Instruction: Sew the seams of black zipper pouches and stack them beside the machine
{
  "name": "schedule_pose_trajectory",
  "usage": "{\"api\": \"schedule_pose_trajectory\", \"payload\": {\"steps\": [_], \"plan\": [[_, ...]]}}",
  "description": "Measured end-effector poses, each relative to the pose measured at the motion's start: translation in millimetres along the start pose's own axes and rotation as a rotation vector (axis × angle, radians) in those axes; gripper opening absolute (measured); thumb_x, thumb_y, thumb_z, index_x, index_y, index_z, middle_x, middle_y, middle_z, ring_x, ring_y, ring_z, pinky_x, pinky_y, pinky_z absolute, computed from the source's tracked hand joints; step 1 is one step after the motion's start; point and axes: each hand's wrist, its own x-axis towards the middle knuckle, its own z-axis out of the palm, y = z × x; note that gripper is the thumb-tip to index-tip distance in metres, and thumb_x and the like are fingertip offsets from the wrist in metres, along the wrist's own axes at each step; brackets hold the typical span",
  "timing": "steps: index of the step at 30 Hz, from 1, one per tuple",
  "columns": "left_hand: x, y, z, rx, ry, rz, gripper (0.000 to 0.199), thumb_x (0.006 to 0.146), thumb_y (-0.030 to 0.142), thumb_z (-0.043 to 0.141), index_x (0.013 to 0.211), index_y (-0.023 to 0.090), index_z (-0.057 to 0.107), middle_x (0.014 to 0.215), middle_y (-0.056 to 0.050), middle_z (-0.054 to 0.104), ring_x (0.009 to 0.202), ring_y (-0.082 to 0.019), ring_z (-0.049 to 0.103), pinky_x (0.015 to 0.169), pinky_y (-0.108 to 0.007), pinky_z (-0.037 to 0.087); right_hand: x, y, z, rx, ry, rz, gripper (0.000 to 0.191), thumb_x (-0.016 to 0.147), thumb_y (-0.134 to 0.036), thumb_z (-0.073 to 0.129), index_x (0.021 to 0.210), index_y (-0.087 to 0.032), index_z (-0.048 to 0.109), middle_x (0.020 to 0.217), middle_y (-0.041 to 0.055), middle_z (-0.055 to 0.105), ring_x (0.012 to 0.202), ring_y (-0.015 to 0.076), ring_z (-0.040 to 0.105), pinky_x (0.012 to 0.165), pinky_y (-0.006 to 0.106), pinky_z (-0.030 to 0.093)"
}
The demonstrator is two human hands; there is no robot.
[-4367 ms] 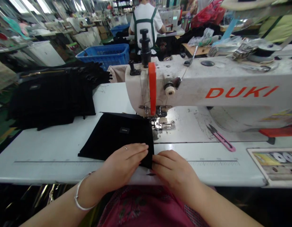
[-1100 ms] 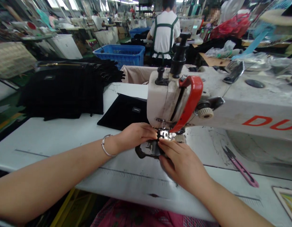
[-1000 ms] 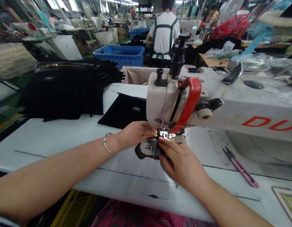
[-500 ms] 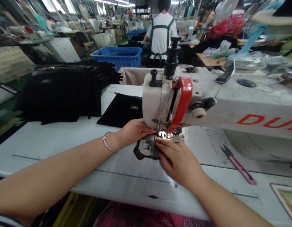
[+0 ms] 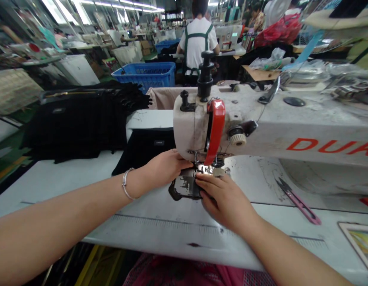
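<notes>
A black fabric piece (image 5: 148,149) with a small label lies on the table, partly hidden behind the head of the sewing machine (image 5: 186,123). My left hand (image 5: 164,169), a bangle on its wrist, is at the near edge of this piece, fingers closed and reaching toward the presser foot (image 5: 204,169). My right hand (image 5: 224,198) is close to the foot from the near right, fingers together and bent over the metal plate (image 5: 184,186). Whatever is under those fingertips is too small and covered to make out.
Left of the machine, black fabric pieces (image 5: 73,123) are stacked. Pink thread snips (image 5: 300,202) lie to the right, near a framed picture (image 5: 359,242). Behind the table are a blue basket (image 5: 145,73) and a co-worker (image 5: 198,43) with their back turned.
The black fabric piece has turned and shifted nearer and to the left beside the machine head. My left hand has gone slightly left with it; my right hand stays by the foot.
</notes>
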Motion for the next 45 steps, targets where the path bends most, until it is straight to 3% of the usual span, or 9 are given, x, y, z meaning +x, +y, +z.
{"api": "schedule_pose_trajectory", "payload": {"steps": [3,7,15,28,31,34,37,40,45], "plan": [[0,23,-14.5,-0.029,-0.089,-0.105,0.036,0.078,0.005,0.053,0.105,0.021,0.071,0.102,-0.005,0.073,0.097,-0.023,0.068,0.087,-0.033,0.053,-2,0,-1,0.017,0.032,-0.024,0.032,0.096,-0.015,0.050,0.125,-0.014,0.062,0.129,0.0090,0.063,0.110,0.0266,0.057,0.094,0.046,0.049],[4,44,-25.4,-0.223,-0.239,-0.258,0.037,0.075,0.006,0.050,0.102,0.021,0.070,0.081,0.000,0.072,0.072,-0.018,0.067,0.065,-0.026,0.049,-5,-1,-2,-0.007,0.012,-0.077,0.038,0.094,-0.012,0.050,0.131,-0.015,0.059,0.135,0.0088,0.059,0.108,0.0266,0.056,0.091,0.046,0.051],[3,72,-19.2,-0.013,-0.134,-0.258,0.034,0.074,0.001,0.048,0.100,0.013,0.066,0.107,-0.011,0.068,0.104,-0.026,0.062,0.099,-0.040,0.048,-6,-6,0,-0.121,-0.083,-0.075,0.037,0.094,-0.011,0.053,0.130,-0.017,0.061,0.136,0.0050,0.059,0.108,0.0287,0.053,0.091,0.048,0.049],[1,70,-13.7,0.088,-0.147,-0.170,0.029,0.088,0.010,0.047,0.111,0.007,0.063,0.119,-0.016,0.063,0.118,-0.029,0.056,0.111,-0.046,0.039,-5,-3,-4,-0.092,-0.067,-0.063,0.045,0.090,-0.010,0.054,0.134,-0.016,0.058,0.134,0.0102,0.059,0.112,0.0289,0.053,0.094,0.050,0.049],[-30,85,-21.1,0.058,-0.201,-0.169,0.058,0.097,0.046,0.049,0.139,0.006,0.047,0.145,-0.020,0.047,0.136,-0.032,0.044,0.113,-0.047,0.039,-12,-10,-13,-0.050,-0.105,-0.092,0.040,0.085,-0.007,0.055,0.122,-0.019,0.064,0.131,0.0083,0.060,0.120,0.0287,0.051,0.099,0.050,0.047],[-76,119,-16.9,0.113,-0.230,-0.141,0.118,0.072,0.079,0.062,0.154,0.006,0.019,0.159,-0.024,0.022,0.145,-0.040,0.027,0.111,-0.054,0.041,-34,-30,-15,0.044,-0.160,-0.122,0.022,0.083,-0.008,0.058,0.097,-0.021,0.069,0.120,0.0049,0.065,0.130,0.0261,0.046,0.110,0.047,0.040],[-118,147,1.3,0.235,-0.208,-0.082,0.096,0.082,0.053,0.067,0.155,0.011,0.021,0.158,-0.019,0.026,0.144,-0.038,0.031,0.111,-0.052,0.041,-63,-49,-2,0.078,-0.118,-0.193,0.011,0.087,-0.019,0.061,0.093,-0.023,0.068,0.112,0.0034,0.069,0.128,0.0233,0.050,0.116,0.045,0.033],[-143,150,9.5,0.256,-0.162,-0.025,0.075,0.086,0.021,0.054,0.155,0.015,0.025,0.155,-0.012,0.036,0.141,-0.031,0.040,0.112,-0.045,0.043,-84,-60,13,0.049,-0.009,-0.199,0.016,0.096,-0.024,0.054,0.101,-0.023,0.069,0.117,0.0042,0.069,0.130,0.0237,0.050,0.118,0.047,0.031],[-154,127,-25.4,0.197,-0.085,0.012,0.078,0.081,-0.001,0.035,0.155,0.019,0.022,0.151,0.000,0.045,0.134,-0.013,0.049,0.108,-0.025,0.046,-87,-69,15,0.010,0.028,-0.178,0.030,0.099,-0.016,0.044,0.120,-0.020,0.065,0.135,0.0076,0.061,0.133,0.0276,0.048,0.112,0.052,0.039]]}}
